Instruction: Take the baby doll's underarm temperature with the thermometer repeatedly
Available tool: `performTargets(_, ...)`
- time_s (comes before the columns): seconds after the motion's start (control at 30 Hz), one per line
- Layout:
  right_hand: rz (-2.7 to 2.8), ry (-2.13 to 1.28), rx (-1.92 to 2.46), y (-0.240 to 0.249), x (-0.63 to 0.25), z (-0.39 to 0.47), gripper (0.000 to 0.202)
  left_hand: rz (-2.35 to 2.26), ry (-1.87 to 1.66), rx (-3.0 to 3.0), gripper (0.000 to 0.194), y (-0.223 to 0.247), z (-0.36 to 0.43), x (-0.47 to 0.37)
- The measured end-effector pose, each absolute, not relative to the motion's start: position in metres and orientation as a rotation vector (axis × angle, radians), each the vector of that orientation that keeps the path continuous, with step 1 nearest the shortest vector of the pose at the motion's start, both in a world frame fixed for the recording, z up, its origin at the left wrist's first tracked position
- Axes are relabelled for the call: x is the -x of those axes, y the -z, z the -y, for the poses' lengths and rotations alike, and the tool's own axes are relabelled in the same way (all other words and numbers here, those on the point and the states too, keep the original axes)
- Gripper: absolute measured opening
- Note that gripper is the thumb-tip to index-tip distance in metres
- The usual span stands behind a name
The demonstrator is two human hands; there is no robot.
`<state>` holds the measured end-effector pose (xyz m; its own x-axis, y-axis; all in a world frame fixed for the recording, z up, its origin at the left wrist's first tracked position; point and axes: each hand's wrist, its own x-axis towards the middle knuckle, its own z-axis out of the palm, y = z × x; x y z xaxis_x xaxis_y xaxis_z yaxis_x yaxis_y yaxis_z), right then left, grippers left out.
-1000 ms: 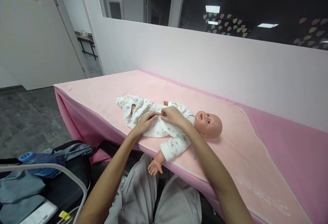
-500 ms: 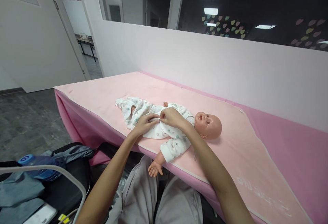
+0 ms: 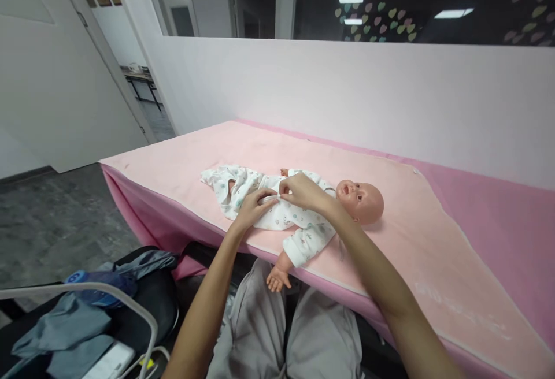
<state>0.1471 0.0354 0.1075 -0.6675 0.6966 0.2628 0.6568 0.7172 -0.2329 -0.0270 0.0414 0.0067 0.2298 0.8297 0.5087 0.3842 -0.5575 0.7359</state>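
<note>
A baby doll (image 3: 366,201) lies on its back on a pink-covered table (image 3: 186,162), its head to the right. It wears a white printed outfit (image 3: 277,217); one doll arm hangs over the near table edge. My left hand (image 3: 255,205) rests on the front of the outfit, its fingers pinching the cloth edge at the belly. Right beside it, my right hand (image 3: 301,191) pinches the same opening from the chest side. What lies between the fingertips is too small to make out. The outfit's leg part is rumpled, and a bit of doll leg shows through a gap.
At the lower left, a black chair (image 3: 160,295) holds a blue bottle (image 3: 102,286), grey cloth (image 3: 65,324) and a white phone (image 3: 110,361). A pale curved tube (image 3: 143,309) crosses in front. Behind the table stands a white wall (image 3: 347,96) with dark glass above.
The camera view has shifted, so the doll and hands appear slightly farther right. Both hands remain at the outfit's front; the right fingertips appear slightly farther from the left ones.
</note>
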Motion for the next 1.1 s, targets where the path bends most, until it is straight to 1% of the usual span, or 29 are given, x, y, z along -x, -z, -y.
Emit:
performTargets(0.17,2.372,-0.132,1.108,-0.136,-0.179,0.007,0.015,-1.083,-1.289,-1.959,0.026,-0.003,-0.043,0.025)
performTargets(0.27,2.247,-0.158,1.251,-0.128,-0.206,0.043,0.016,-1.093,-1.275,-1.913,0.026,-0.002,-0.044,0.026)
performTargets(0.4,2.023,-0.249,1.583,-0.076,-0.232,0.084,0.017,-1.075,-1.262,-1.858,0.026,-0.003,-0.042,0.03)
performTargets(0.53,1.749,-0.137,1.975,-0.016,-0.234,0.105,0.017,-1.043,-1.259,-1.787,0.026,-0.005,-0.039,0.033)
performTargets(0.63,1.617,-0.009,2.109,0.006,-0.228,0.11,0.018,-1.036,-1.255,-1.751,0.027,-0.006,-0.038,0.032)
performTargets(0.8,1.535,0.082,2.113,0.011,-0.225,0.115,0.018,-1.159,-1.216,-1.759,0.032,-0.017,-0.041,0.031)
performTargets(0.93,1.35,0.109,2.021,0.01,-0.239,0.128,0.017,-1.245,-1.325,-1.831,0.037,-0.032,-0.047,0.022)
performTargets(1.03,1.175,0.131,1.91,0.003,-0.249,0.136,0.021,-1.139,-1.324,-2.073,0.032,-0.045,-0.054,-0.002)
performTargets(1.1,1.11,0.126,1.846,-0.005,-0.252,0.135,0.024,-0.944,-1.157,-2.258,0.033,-0.052,-0.061,-0.025)
